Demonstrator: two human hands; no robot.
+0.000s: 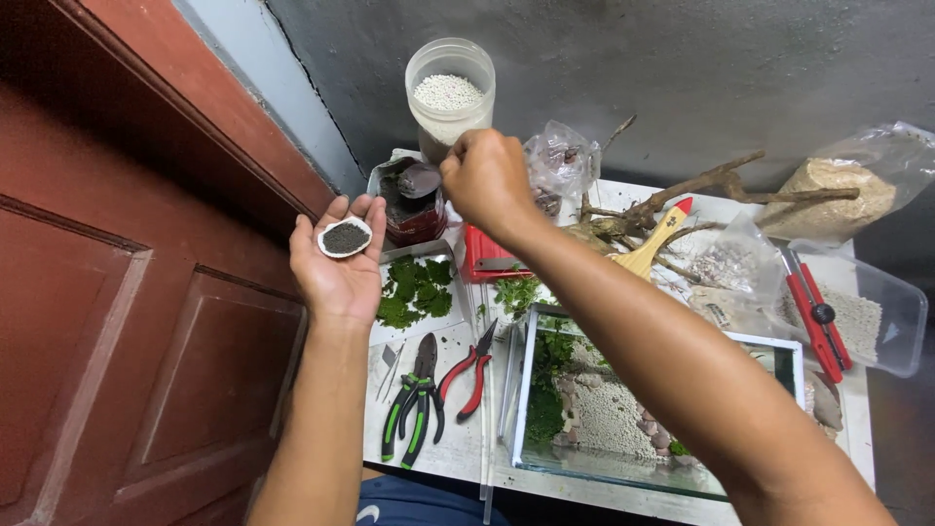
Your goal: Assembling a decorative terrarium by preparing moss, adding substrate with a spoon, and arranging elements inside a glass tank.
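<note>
My left hand [336, 263] is held palm up left of the table, with a small white dish of dark granules [345, 238] resting on its fingers. My right hand [487, 180] is closed on the handle of a metal spoon [419, 179], whose bowl dips into an open bag of dark soil [409, 206]. Below my right forearm stands a small glass tank [623, 414] holding green plants, white gravel and stones.
A clear jar of white pellets [449, 95] stands behind the bag. Green and red pliers [429, 385], a tray of moss [415, 290], driftwood [682, 200], a wooden brush [654, 245], plastic bags and a red tool in a box [816, 312] crowd the white table. A red door [117, 292] stands left.
</note>
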